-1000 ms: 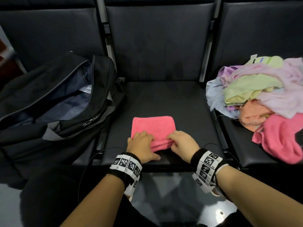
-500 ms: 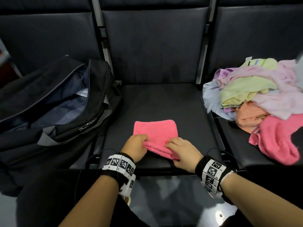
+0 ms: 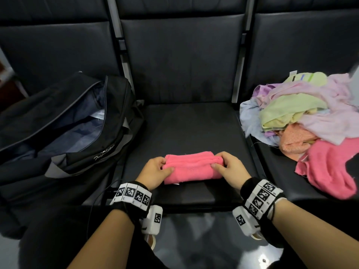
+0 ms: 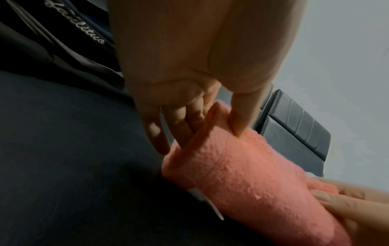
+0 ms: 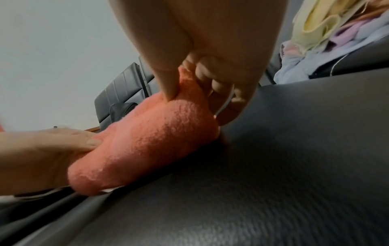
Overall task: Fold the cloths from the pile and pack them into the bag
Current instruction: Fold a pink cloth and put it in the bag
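Note:
A pink cloth (image 3: 191, 169), folded into a thick narrow bundle, lies on the middle black seat (image 3: 190, 129) near its front edge. My left hand (image 3: 155, 171) pinches its left end, thumb on top and fingers behind, as the left wrist view shows on the cloth (image 4: 242, 174). My right hand (image 3: 227, 167) pinches the right end the same way, seen close on the cloth (image 5: 151, 141) in the right wrist view. An open black bag (image 3: 64, 133) sits on the left seat. The pile of cloths (image 3: 303, 121) lies on the right seat.
Black seat backs rise behind all three seats, with metal frame posts (image 3: 124, 55) between them. A loose pink cloth (image 3: 330, 167) hangs off the pile's near side. A thin cable (image 3: 97, 199) runs from my left wristband over the seat's front edge.
The flat pink cloth has been folded over once more into a narrower, thicker bundle. My hands moved from its near edge out to its two ends.

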The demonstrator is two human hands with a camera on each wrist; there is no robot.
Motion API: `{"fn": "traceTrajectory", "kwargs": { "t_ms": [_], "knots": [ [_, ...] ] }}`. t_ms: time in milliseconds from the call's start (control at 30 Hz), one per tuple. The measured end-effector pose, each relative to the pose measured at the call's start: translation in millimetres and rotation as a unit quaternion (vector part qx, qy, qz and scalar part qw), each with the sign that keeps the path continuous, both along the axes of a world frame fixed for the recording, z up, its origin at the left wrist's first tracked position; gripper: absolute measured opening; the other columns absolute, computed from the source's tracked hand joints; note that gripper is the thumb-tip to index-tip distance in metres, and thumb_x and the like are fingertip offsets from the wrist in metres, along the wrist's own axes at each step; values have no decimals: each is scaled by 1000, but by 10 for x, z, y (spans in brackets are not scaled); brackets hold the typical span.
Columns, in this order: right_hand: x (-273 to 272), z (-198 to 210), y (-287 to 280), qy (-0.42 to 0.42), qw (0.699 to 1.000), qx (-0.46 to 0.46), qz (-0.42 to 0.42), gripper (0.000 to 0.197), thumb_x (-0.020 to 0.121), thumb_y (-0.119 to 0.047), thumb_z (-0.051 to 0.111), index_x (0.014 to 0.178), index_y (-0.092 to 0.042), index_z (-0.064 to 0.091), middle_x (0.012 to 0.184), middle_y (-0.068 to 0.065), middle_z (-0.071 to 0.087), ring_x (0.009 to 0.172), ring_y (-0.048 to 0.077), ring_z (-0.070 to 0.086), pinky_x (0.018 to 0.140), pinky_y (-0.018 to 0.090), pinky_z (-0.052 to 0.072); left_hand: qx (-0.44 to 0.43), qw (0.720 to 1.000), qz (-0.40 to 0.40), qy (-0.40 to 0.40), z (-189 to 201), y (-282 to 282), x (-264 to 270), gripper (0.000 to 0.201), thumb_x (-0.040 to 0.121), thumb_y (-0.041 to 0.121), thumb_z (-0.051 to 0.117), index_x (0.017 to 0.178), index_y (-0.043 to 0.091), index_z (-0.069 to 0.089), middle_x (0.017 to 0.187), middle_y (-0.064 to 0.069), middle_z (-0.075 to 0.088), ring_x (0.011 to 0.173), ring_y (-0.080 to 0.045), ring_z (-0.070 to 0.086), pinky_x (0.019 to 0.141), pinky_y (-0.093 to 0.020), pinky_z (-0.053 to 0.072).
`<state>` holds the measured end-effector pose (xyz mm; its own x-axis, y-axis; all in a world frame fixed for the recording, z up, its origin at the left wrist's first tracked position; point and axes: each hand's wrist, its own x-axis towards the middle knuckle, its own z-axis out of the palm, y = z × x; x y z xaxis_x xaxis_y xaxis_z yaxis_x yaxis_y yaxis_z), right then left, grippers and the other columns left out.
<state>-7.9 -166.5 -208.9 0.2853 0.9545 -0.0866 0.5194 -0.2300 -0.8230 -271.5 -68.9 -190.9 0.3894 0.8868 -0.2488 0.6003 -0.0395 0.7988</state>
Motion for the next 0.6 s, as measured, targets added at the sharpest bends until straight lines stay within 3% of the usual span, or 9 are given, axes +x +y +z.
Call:
{"fn": "traceTrajectory", "kwargs": {
  "t_ms": [133, 267, 367, 433, 500, 600],
  "knots": [
    [39, -31, 8, 6, 1000, -6, -24, 12, 83, -22, 74, 90, -23, 64, 81, -4, 67, 79, 14, 60, 77, 33, 48, 18, 1000, 8, 15, -37, 6, 35, 22, 87, 17, 73, 91, -4, 69, 92, -27, 69, 77, -21, 58, 81, -47, 50],
    [31, -72, 50, -4, 999, -14, -41, 11, 82, -24, 73, 87, -24, 63, 78, -5, 66, 76, 14, 59, 74, 31, 47, 29, 999, 14, 20, -62, 2, 73, 19, 89, 21, 72, 88, 1, 70, 86, -19, 70, 78, -26, 62, 78, -42, 50],
    [29, -134, 110, -24, 998, -29, -53, 14, 81, -26, 74, 85, -27, 62, 71, -9, 61, 72, 11, 56, 63, 13, 40, 39, 998, 23, 40, -106, 8, 93, 17, 90, 24, 71, 83, 9, 66, 79, -8, 66, 78, -24, 61, 70, -33, 45],
    [23, -172, 141, -36, 997, -52, -51, 21, 80, -28, 76, 97, -29, 64, 72, -14, 56, 73, 8, 54, 62, 7, 36, 47, 996, 30, 68, -142, 0, 104, 16, 90, 27, 70, 84, 14, 65, 77, -2, 63, 80, -23, 60, 69, -29, 41],
    [29, -197, 163, -39, 995, -85, -35, 42, 81, -30, 76, 120, -26, 62, 88, -17, 59, 86, 9, 56, 74, 11, 37, 44, 994, 39, 93, -180, -14, 109, 17, 89, 29, 70, 88, 13, 66, 81, -3, 64, 85, -26, 63, 73, -31, 47],
    [56, -189, 209, -52, 990, -127, 11, 59, 83, -34, 74, 138, -24, 53, 121, -3, 64, 114, 18, 59, 95, 22, 40, 10, 994, 67, 89, -201, -23, 109, 16, 86, 27, 72, 95, 16, 64, 83, -2, 66, 84, -26, 67, 75, -36, 56]
  ]
}}
